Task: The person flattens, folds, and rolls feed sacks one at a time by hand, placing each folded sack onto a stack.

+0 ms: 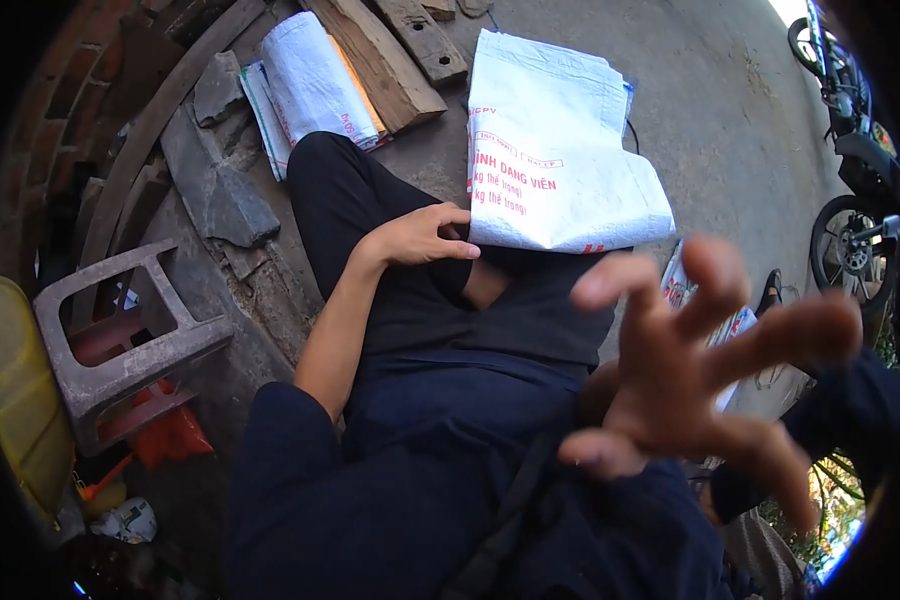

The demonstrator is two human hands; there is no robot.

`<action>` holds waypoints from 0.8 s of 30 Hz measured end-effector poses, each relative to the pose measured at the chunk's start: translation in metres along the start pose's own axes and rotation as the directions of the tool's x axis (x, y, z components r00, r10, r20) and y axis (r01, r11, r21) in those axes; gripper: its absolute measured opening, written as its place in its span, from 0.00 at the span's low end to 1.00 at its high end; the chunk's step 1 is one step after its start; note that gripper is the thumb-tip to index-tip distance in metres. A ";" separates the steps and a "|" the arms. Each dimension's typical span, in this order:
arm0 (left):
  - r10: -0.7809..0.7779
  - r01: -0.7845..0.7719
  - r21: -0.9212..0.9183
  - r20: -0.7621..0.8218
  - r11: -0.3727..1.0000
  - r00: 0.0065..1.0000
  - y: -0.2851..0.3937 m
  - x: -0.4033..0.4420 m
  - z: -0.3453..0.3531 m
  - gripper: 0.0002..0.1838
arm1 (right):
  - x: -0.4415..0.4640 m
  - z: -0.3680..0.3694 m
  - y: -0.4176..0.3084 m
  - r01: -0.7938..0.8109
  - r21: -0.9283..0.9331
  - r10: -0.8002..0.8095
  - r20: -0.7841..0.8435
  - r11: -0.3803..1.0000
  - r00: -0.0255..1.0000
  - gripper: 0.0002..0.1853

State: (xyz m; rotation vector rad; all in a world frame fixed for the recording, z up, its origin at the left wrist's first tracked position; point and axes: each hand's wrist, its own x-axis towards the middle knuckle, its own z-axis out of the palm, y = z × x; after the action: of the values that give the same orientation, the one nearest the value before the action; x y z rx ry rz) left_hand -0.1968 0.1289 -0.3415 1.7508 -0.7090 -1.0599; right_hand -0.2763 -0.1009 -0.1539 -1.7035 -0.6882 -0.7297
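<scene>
A folded white woven sack [560, 130] with red printing lies in front of me, its near edge resting over my dark-trousered legs. My left hand [425, 235] is at the sack's near left corner, with its fingertips at the edge and partly hidden by it; it appears to pinch the corner. Raised close to the camera, my right hand [685, 365] is spread wide with nothing in it, apart from the sack. More printed white sacks [735, 325] lie to the right, partly covered by that hand.
Another folded sack bundle [315, 80] lies beyond my left knee, beside wooden beams [380, 60]. Broken stone slabs [215, 180] and a worn plastic stool [135, 335] stand on the left. Motorbikes [855, 200] are parked at the right. Another person's dark sleeve [820, 430] shows at lower right.
</scene>
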 end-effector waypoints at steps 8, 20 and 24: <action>-0.015 -0.017 -0.187 -0.172 0.982 0.985 0.001 0.013 0.030 0.24 | -0.122 -0.113 0.119 -0.680 -0.733 0.834 -0.383 -0.011 0.398 0.42; -0.318 0.113 -0.308 -0.772 0.945 0.551 -0.009 0.025 0.002 0.22 | -0.140 -0.091 0.112 -0.945 -0.279 0.943 -0.229 0.173 0.240 0.31; -0.362 0.059 -0.378 -0.813 0.924 0.456 -0.004 0.017 -0.004 0.22 | -0.120 -0.075 0.081 -0.936 -0.133 0.930 -0.134 0.327 0.343 0.36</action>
State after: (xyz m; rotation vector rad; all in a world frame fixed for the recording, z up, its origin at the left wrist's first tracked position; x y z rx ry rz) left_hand -0.1850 0.1182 -0.3507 1.8251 0.3452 -0.2409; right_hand -0.3013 -0.2018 -0.2800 -1.8806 0.5022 0.0589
